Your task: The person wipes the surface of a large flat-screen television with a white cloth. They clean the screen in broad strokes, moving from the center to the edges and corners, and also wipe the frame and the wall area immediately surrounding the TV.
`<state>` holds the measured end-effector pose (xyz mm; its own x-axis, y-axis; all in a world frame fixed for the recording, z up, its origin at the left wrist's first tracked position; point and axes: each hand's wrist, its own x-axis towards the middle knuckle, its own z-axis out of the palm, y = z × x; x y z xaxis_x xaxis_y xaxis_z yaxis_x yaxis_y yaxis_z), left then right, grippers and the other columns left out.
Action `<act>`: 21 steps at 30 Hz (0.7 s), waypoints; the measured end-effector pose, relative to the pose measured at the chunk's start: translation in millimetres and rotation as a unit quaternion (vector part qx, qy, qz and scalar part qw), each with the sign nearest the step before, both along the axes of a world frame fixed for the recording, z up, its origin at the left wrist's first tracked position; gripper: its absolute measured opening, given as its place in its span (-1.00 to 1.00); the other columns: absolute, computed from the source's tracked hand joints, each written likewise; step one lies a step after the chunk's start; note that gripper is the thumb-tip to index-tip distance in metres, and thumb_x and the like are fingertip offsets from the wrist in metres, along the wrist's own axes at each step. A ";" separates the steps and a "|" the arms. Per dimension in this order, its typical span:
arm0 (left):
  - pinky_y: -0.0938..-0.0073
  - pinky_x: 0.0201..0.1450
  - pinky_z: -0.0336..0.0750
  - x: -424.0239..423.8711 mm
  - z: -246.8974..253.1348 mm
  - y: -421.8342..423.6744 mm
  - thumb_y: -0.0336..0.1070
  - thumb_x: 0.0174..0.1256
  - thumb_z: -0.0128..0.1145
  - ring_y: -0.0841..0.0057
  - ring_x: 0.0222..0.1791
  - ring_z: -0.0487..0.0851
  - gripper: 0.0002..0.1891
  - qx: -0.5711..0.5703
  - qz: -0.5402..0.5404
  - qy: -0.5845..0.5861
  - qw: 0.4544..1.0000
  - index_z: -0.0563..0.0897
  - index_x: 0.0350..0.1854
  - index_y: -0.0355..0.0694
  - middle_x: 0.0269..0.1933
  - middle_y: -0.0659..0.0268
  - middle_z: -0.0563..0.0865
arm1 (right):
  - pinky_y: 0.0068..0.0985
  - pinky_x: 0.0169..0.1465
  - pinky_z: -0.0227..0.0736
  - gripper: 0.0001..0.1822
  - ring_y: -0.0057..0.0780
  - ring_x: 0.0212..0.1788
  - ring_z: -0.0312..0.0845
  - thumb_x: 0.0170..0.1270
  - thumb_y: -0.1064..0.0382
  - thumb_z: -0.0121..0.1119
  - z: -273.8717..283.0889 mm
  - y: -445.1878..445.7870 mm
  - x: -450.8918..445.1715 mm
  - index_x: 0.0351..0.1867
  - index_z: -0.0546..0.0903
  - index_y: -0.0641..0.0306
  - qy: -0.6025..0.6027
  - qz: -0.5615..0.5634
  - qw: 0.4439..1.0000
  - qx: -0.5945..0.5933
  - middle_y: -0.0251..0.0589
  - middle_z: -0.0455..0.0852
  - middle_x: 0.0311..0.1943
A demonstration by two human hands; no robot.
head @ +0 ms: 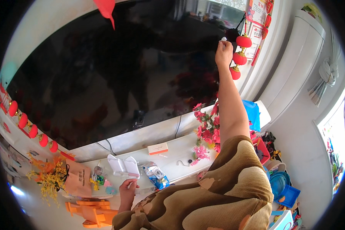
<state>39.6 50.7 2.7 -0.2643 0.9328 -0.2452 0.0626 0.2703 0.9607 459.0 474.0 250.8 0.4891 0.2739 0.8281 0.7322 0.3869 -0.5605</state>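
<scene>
A large black television screen [161,57] on the wall fills the upper view. My right hand [224,53] reaches up to its right edge, fingers closed around a small white wad, perhaps a tissue or wipe [224,39]. It looks close to the glass; whether it touches I cannot tell. Just right of this hand hangs a string of red lantern ornaments [239,58]. Down low, my left hand [127,192] is loosely curled with a gap between thumb and fingers, and nothing is clearly visible in it. Nearest it are a white plastic stand [123,166] and a blue-and-white wipes pack [156,176].
Below the screen runs a white cabinet [178,152] bearing a small box [157,148]. Pink artificial flowers [208,129] stand beneath my right arm. At left are a paper bag [78,179], yellow flowers [50,178] and an orange chair [93,214]. A white air conditioner [293,57] stands right.
</scene>
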 end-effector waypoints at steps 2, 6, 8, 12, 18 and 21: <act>0.70 -0.57 0.34 6.5 1.9 5.2 -0.36 0.25 0.14 0.74 -0.51 0.54 -0.88 0.002 0.001 0.007 1.000 0.66 -0.24 -0.24 -0.47 0.35 0.66 | -0.25 -0.02 0.38 -0.73 -0.04 -0.10 0.49 0.25 0.10 0.08 -7.7 8.5 19.4 -0.22 0.53 0.28 0.046 -0.010 0.999 -0.009 0.00 0.57 -0.18; 0.70 -0.56 0.35 14.0 3.0 9.7 -0.34 0.24 0.15 0.73 -0.50 0.55 -0.87 -0.011 0.008 -0.001 1.000 0.66 -0.23 -0.22 -0.46 0.35 0.67 | -0.27 -0.05 0.41 -0.72 -0.05 -0.16 0.54 0.24 0.12 0.08 -13.5 13.6 28.4 -0.23 0.54 0.34 0.116 -0.013 0.993 -0.030 0.04 0.61 -0.23; 0.69 -0.56 0.35 16.4 5.4 10.4 -0.32 0.24 0.16 0.73 -0.50 0.54 -0.87 -0.022 0.016 -0.004 1.000 0.66 -0.23 -0.22 -0.46 0.36 0.67 | -0.28 -0.10 0.43 -0.71 -0.06 -0.21 0.57 0.23 0.13 0.09 -16.9 13.9 19.5 -0.25 0.54 0.36 0.138 0.003 0.990 -0.017 0.03 0.63 -0.27; 0.69 -0.57 0.34 12.7 5.5 8.1 -0.28 0.25 0.16 0.74 -0.49 0.53 -0.85 -0.014 0.020 0.005 1.000 0.66 -0.23 -0.22 -0.47 0.37 0.66 | -0.29 -0.16 0.44 -0.80 -0.07 -0.25 0.57 0.22 0.19 0.11 -22.7 3.7 -35.3 -0.31 0.54 0.31 0.108 0.011 0.993 0.050 -0.01 0.63 -0.35; 0.71 -0.54 0.34 -17.0 -2.0 -3.0 -0.29 0.24 0.16 0.74 -0.50 0.52 -0.86 -0.024 0.031 -0.029 0.999 0.66 -0.23 -0.21 -0.47 0.38 0.65 | -0.28 -0.22 0.43 -0.91 -0.05 -0.28 0.54 0.23 0.29 0.11 -3.6 -37.5 -153.0 -0.33 0.51 0.25 0.036 0.084 0.989 0.120 -0.06 0.56 -0.34; 0.71 -0.51 0.36 -33.0 14.4 -18.3 -0.30 0.24 0.16 0.75 -0.52 0.53 -0.85 -0.042 0.054 -0.010 0.998 0.67 -0.23 -0.22 -0.47 0.37 0.66 | -0.36 -0.19 0.44 -0.89 -0.14 -0.27 0.56 0.23 0.27 0.11 1.6 -59.5 -224.3 -0.33 0.55 0.25 -0.004 0.141 0.983 0.115 -0.10 0.60 -0.36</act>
